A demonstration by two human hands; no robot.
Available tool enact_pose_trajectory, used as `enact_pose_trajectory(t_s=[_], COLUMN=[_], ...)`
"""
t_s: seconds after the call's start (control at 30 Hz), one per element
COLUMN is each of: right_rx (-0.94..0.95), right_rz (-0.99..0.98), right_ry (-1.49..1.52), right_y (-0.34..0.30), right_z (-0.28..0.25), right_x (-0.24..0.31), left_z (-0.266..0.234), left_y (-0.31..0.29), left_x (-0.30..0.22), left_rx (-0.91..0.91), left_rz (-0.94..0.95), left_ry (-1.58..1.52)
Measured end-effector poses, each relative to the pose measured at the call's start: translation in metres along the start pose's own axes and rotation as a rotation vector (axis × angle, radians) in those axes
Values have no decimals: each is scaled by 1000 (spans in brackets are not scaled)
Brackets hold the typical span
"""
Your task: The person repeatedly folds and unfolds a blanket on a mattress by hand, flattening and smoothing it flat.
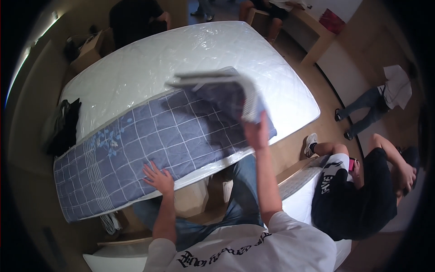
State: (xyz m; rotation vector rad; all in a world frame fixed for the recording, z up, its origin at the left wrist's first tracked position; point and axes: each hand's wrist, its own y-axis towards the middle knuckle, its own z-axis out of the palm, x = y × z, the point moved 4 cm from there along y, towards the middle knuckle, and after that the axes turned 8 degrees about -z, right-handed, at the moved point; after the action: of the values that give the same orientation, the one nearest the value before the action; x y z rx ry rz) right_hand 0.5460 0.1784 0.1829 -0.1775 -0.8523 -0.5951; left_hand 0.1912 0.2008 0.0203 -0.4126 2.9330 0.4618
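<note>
A blue-grey checked bed pad (pixel 149 131) with white lines and a floral patch lies along the near side of a plastic-wrapped white mattress (pixel 136 59). My left hand (pixel 158 179) rests on the pad near its front edge, fingers spread and empty. Farther right, my right hand (pixel 257 133) grips the raised right end of the pad. That end is folded over on itself, its pale edge blurred by motion above the mattress. My right fingertips are partly hidden by the fabric.
Dark clothing (pixel 65 127) lies at the mattress's left edge. A person in black (pixel 355 195) sits on another bed at my right, and a person (pixel 385 97) stands beyond. Others sit at the back near a wooden desk (pixel 312 34). A cardboard box (pixel 90 50) stands far left.
</note>
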Motion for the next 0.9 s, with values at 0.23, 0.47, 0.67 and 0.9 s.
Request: enact_pose_trajectory(t_s=[0.23,0.47,0.67,0.9], right_rx=[-45,-468,-328,-401], right_rz=[-519,-130,31,-309], right_ry=[-218,-851,-2184,-2217], right_y=[140,228,132,147], right_z=[-75,-241,-269,-259], right_x=[171,168,-34,-41], left_z=[12,17,29,28], left_y=[3,3,3,25], left_x=[-11,-22,-43,-67], left_rx=[-10,-25,16,112], left_rz=[14,54,46,-18], left_ry=[-27,-56,-41,-81])
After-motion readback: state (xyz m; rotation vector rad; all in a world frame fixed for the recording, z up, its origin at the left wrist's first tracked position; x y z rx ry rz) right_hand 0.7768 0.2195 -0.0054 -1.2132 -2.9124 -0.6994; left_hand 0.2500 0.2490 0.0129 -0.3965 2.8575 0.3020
